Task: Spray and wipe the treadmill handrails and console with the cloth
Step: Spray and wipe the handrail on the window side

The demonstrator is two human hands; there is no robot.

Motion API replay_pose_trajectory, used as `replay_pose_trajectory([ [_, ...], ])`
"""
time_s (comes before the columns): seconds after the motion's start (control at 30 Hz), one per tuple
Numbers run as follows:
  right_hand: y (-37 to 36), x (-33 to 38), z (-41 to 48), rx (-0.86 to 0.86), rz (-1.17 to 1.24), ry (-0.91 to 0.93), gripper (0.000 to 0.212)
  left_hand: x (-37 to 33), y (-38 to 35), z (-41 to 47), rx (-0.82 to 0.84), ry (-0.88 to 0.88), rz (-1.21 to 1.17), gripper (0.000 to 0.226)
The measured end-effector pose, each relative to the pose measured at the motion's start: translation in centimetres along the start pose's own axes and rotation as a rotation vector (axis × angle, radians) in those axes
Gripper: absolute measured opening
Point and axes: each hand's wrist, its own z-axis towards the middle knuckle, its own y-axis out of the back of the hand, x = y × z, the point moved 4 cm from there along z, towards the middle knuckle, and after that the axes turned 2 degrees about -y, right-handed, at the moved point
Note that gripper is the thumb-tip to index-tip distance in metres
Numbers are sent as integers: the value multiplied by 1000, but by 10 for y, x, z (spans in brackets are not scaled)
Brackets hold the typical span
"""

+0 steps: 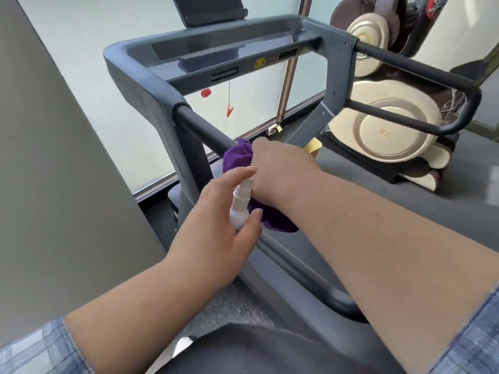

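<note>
A dark grey treadmill stands ahead, its console (216, 47) at the top and a black left handrail (202, 130) running toward me. My right hand (278, 171) presses a purple cloth (237, 157) around that left handrail, partway along it. My left hand (216, 225) holds a small white spray bottle (241, 203) just below the cloth, index finger resting on the nozzle top. The right handrail (421, 74) loops at the far right, untouched. The rail under the cloth is hidden.
A grey wall (54, 184) stands close on the left. Frosted glass panels (94, 49) lie behind the treadmill. A cream and brown massage chair (388, 133) sits at the right. A red safety clip (229, 112) hangs under the console. A tablet holder (210, 9) rises above it.
</note>
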Motion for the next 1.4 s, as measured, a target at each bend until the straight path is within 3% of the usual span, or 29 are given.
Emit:
replay_pose_trajectory([
  [0.1, 1, -31, -34, 38, 13, 18, 39, -21, -23, -20, 0, 16, 45, 57],
  [0.3, -3, -88, -91, 73, 179, 6, 38, -49, -60, -56, -53, 54, 104, 56],
  [0.6, -31, -141, -162, -191, 441, 61, 48, -60, -83, -98, -80, 128, 183, 53],
  [0.77, -58, -162, -183, -232, 577, -21, 66, -47, -80, -115, -72, 179, 208, 55],
  [1.0, -77, -171, -201, -230, 748, -100, 69, -25, -72, -111, -3, 189, 205, 54],
  [1.13, -83, -170, -216, -412, 788, -150, 61, -1, -62, -99, 51, 175, 185, 53],
  [1.27, -74, -140, -223, -674, 670, 57, 59, 25, -45, -81, 147, 133, 156, 54],
  [1.4, -67, -83, -205, -739, 461, 264, 56, 49, -20, -57, 236, 62, 140, 56],
])
